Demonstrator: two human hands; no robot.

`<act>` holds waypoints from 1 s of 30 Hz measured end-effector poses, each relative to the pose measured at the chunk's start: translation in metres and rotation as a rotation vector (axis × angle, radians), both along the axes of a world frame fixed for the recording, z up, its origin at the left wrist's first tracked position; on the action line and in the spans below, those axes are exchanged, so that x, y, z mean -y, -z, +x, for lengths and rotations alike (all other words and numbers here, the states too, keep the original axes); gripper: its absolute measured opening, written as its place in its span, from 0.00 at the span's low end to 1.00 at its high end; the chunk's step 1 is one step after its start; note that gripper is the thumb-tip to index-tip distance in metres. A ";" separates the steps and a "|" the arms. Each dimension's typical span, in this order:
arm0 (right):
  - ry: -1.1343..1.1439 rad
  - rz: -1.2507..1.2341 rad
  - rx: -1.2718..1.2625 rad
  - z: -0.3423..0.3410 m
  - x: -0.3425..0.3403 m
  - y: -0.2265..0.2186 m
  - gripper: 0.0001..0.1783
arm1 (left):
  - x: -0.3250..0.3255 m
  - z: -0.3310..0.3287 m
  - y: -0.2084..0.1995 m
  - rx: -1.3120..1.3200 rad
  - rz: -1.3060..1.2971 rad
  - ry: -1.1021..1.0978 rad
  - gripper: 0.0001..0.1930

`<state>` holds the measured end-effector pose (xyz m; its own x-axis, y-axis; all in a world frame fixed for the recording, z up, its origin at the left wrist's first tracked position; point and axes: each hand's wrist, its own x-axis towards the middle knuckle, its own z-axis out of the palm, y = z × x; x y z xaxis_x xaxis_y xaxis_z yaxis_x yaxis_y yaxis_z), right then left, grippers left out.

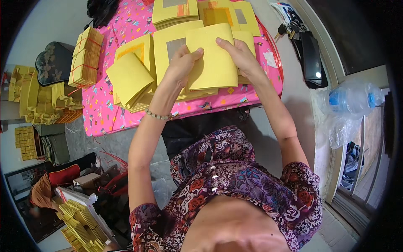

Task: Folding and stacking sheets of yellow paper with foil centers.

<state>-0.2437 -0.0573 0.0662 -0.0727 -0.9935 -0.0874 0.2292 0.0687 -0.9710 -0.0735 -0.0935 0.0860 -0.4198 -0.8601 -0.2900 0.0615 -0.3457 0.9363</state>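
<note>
A folded sheet of yellow paper (212,63) is held up between my two hands over the table's near side. My left hand (183,65) pinches its left edge, thumb on top. At its upper right edge, my right hand (242,58) grips with the thumb across the front and the fingers behind. Under and behind it lies a stack of yellow paper with a silver square (175,47), partly covered. To the left, a folded yellow paper (131,77) rests on a stack with an orange-edged square (138,49).
The table wears a pink patterned cloth (98,119). More yellow stacks (175,17) lie at its far side. Red-tied yellow bundles (86,56) stand on the left by a dark flowered cushion (54,63). Keys (285,30), a black case (310,59) and a plastic bottle (350,101) are at right.
</note>
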 end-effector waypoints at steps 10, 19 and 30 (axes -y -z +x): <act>0.000 -0.012 0.000 -0.001 -0.008 -0.013 0.19 | -0.008 -0.001 -0.009 -0.053 -0.001 0.052 0.15; 0.194 -0.300 -0.058 -0.010 -0.025 -0.022 0.13 | -0.042 -0.012 -0.009 -0.093 -0.405 -0.028 0.22; 0.121 -0.166 -0.148 -0.047 -0.043 -0.015 0.18 | -0.035 -0.030 -0.020 -0.038 -0.312 0.023 0.19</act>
<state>-0.2903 -0.0141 0.0814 -0.1915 -0.9767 0.0970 0.0800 -0.1141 -0.9902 -0.1034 -0.0586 0.1058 -0.4453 -0.8954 0.0031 0.0942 -0.0434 0.9946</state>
